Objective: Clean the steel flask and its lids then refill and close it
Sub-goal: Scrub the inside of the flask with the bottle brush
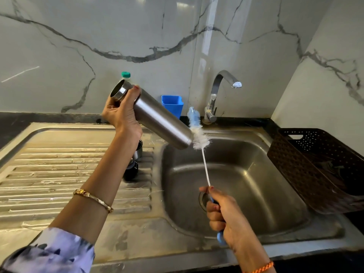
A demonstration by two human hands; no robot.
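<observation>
Your left sleeve [49, 251] sits at the lower left edge, and a gold bangle [93, 200] rings that forearm above the ribbed drainboard [59, 164] of the steel sink unit. Your left hand [122, 113] is raised over the drainboard, its grip clamped round the steel flask [157, 117] close to the open mouth; the flask is tilted, mouth up and to the left, base down and to the right, hanging over the near-left edge of the sink basin [246, 184]. Under your left forearm two lids lie on the drainboard: a steel lid [138, 150] behind and a dark lid [131, 171] nearer you, both partly hidden. Behind the flask a green-capped bottle [125, 74] peeks up, and a blue container [172, 105] stands on the dark surface [39, 119] by the wall.

The bottle brush [199, 134] touches the flask's base with its white and blue bristles, its thin white stem slanting down to your right hand [224, 215], whose grip is wrapped round the blue handle above the basin's drain. Behind stands the tap [218, 89], spout turned right, with no water visible. At the far right a dark perforated basket [315, 164] rests beside the basin. An orange thread band [263, 267] circles your right wrist.
</observation>
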